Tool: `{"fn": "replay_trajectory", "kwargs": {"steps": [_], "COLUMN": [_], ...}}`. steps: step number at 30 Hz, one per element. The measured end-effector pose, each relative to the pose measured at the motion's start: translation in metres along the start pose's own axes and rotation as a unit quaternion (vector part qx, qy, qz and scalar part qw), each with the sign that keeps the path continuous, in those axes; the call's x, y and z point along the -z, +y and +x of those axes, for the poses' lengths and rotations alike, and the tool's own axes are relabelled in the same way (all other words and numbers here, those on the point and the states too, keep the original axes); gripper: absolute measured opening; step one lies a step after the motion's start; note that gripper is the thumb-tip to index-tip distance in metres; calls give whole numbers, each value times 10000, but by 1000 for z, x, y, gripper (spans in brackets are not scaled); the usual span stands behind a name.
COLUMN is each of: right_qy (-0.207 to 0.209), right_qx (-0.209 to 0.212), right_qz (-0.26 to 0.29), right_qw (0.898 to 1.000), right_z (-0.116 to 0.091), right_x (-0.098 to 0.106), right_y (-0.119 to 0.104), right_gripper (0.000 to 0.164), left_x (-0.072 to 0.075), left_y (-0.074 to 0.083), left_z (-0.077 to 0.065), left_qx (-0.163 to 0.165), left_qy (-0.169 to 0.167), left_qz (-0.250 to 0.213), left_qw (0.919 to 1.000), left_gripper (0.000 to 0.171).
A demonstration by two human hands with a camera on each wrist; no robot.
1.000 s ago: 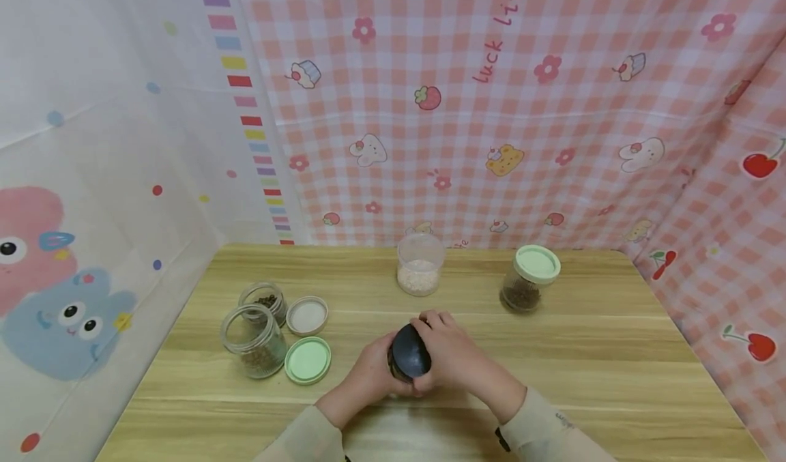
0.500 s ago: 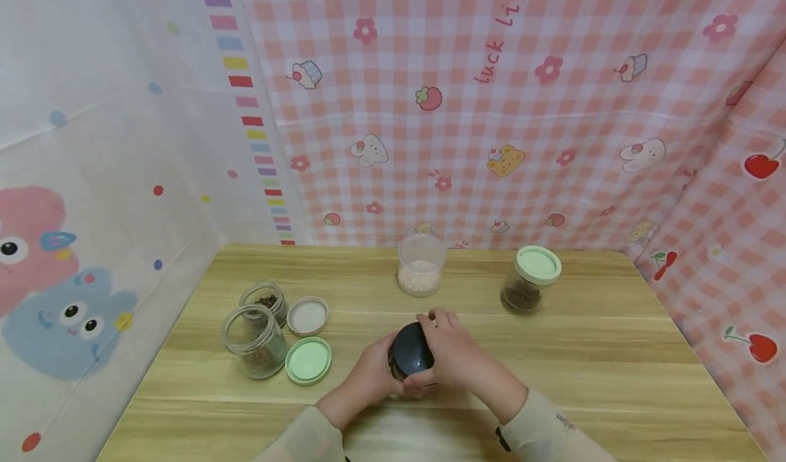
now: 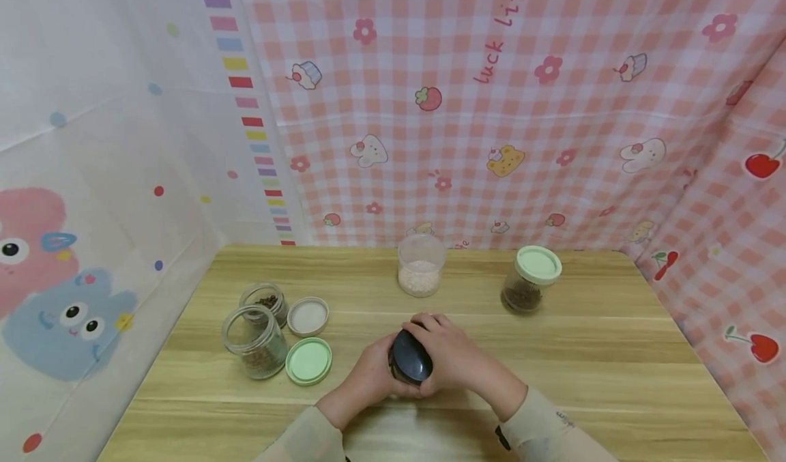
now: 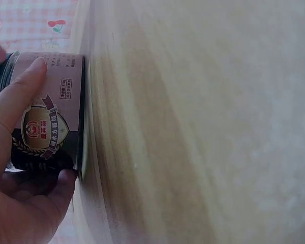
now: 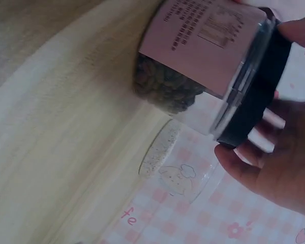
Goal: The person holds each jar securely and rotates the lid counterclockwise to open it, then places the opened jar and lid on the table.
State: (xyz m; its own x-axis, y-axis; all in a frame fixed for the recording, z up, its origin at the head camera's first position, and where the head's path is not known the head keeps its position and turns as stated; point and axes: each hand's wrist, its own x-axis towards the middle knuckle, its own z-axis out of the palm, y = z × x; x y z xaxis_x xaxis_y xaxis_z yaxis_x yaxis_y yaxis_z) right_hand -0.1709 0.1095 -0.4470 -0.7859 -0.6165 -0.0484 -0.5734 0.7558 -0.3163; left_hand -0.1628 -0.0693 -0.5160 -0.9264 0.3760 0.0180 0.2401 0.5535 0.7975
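Note:
A clear jar (image 4: 66,91) with a pink and black label stands at the front middle of the table, dark pieces visible inside it in the right wrist view. Its black lid (image 3: 411,357) is on top. My left hand (image 3: 374,369) grips the jar's body, thumb along the label and fingers round the other side. From the right, my right hand (image 3: 449,353) holds the rim of the lid between thumb and fingers. In the right wrist view the lid (image 5: 259,84) sits on the jar's mouth.
Left on the wooden table (image 3: 583,380) are two uncovered glass jars (image 3: 258,353), a pale lid (image 3: 308,316) and a green lid (image 3: 309,361). Behind the hands stands a clear tub (image 3: 420,271) of pale grains. A green-lidded jar (image 3: 529,281) is at the back right.
My right hand has shifted its hold on the black lid, its fingers moving away from and then back over the rim. My left hand keeps the jar in place.

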Motion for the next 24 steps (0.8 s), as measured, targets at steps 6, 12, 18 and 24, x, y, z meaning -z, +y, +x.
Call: {"fn": "replay_trajectory", "kwargs": {"steps": [6,12,18,24], "right_qy": [-396,-331,113,-128], "right_qx": [465,-325,-851,-261], "right_qz": [-80,284,5,260], "right_qw": [9981,9985,9963,9992], "right_z": [0,-1,0,-1], "right_x": [3,1,0,2], "right_y": [2,-2,-9,-6], "right_gripper": [95,105,100,95], "left_x": [0,0,1,1], "left_y": [0,0,1,1], "left_z": [-1,1,0,0], "left_qx": [-38,-44,11,-32], "left_qy": [-29,33,82,-17], "left_qz": [90,97,15,161], "left_qw": [9999,9999,10000,9999], "left_gripper": [106,97,92,95]}}
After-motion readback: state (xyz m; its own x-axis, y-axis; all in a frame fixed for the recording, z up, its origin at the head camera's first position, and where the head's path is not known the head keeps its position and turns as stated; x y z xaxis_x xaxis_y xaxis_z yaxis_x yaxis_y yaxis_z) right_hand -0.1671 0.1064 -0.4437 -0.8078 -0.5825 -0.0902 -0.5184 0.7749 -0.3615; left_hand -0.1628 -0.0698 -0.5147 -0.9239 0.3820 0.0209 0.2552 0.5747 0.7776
